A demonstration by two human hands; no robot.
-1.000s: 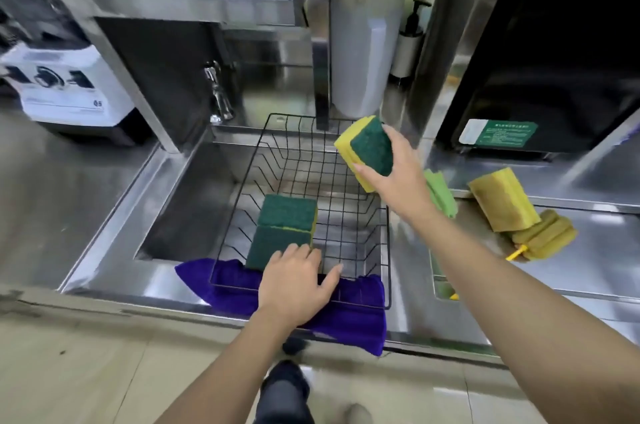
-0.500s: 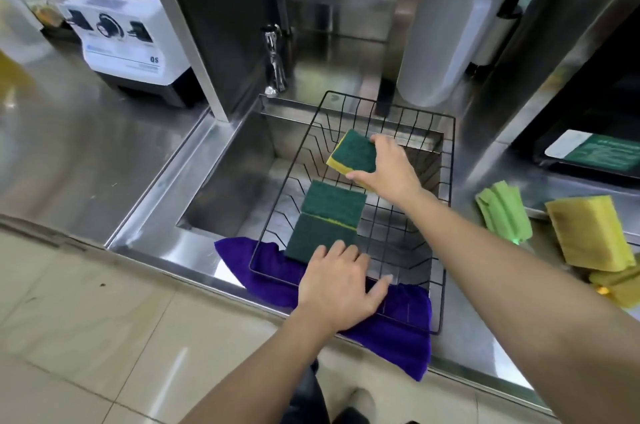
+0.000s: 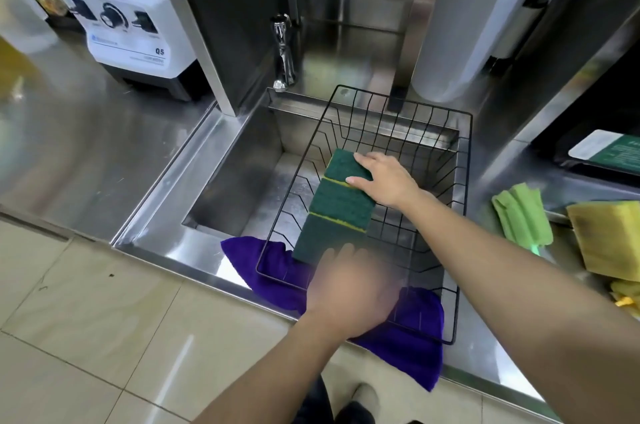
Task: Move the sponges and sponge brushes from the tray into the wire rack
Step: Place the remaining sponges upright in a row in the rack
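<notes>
A black wire rack point(image 3: 464, 216) sits over the steel sink. Three green-and-yellow sponges stand in a row inside it. My right hand point(image 3: 384, 178) grips the rearmost sponge point(image 3: 344, 165), set against the middle sponge point(image 3: 341, 204). A front sponge point(image 3: 320, 240) leans just behind my left hand point(image 3: 353, 295), which is blurred and rests on the rack's front edge, fingers spread. To the right lie a green sponge brush point(image 3: 523, 214), a large yellow sponge point(image 3: 609, 236) and a yellow sponge brush point(image 3: 625, 295), partly cut off.
A purple cloth point(image 3: 408, 344) lies under the rack's front, over the sink edge. A tap point(image 3: 284, 53) stands behind the sink point(image 3: 235, 181). A white blender base point(image 3: 128, 25) stands at back left. A white cylinder point(image 3: 464, 25) is behind the rack.
My right hand carried the sponge from above the rack's far right corner down into the rack and set it behind the other two. The left hand stayed at the rack's front edge.
</notes>
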